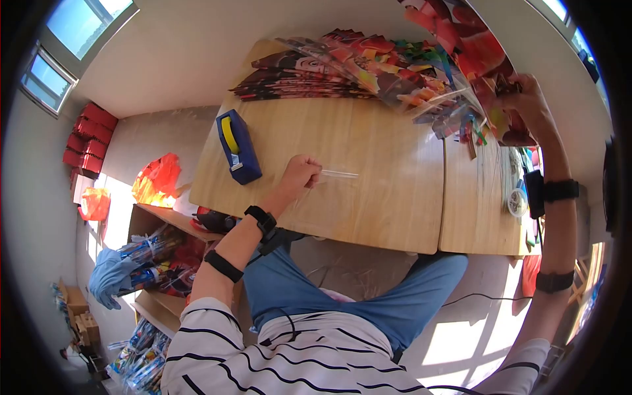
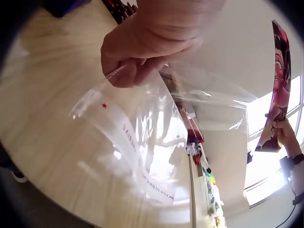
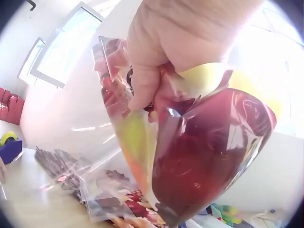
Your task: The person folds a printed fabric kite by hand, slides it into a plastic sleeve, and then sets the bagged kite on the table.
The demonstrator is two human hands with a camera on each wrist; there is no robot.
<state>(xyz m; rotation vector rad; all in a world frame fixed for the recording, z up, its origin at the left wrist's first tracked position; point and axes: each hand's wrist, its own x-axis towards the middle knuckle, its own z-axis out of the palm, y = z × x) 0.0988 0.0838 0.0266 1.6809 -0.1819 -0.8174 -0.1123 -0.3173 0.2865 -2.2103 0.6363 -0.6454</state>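
Note:
Low over the wooden table point(image 1: 368, 217), my left hand point(image 1: 300, 174) pinches the edge of a clear plastic bag point(image 2: 102, 111). Small red print and a red star show along the bag's white strip in the left wrist view. My right hand point(image 1: 530, 108) is raised at the right and grips a glossy red and yellow printed plastic sheet point(image 3: 209, 156). The sheet bends around the fingers, which partly hide it. Clear film point(image 3: 90, 128) stretches beside the printed sheet in the right wrist view. A blue tape dispenser point(image 1: 246, 151) with yellow tape stands left of my left hand.
Fanned piles of printed sheets point(image 1: 303, 79) cover the table's far side. A second table section point(image 1: 480, 217) adjoins at the right, with thin sticks and a small round tub point(image 1: 517, 203). An open carton point(image 1: 164, 217) of wrapped bundles stands at the left, below table height.

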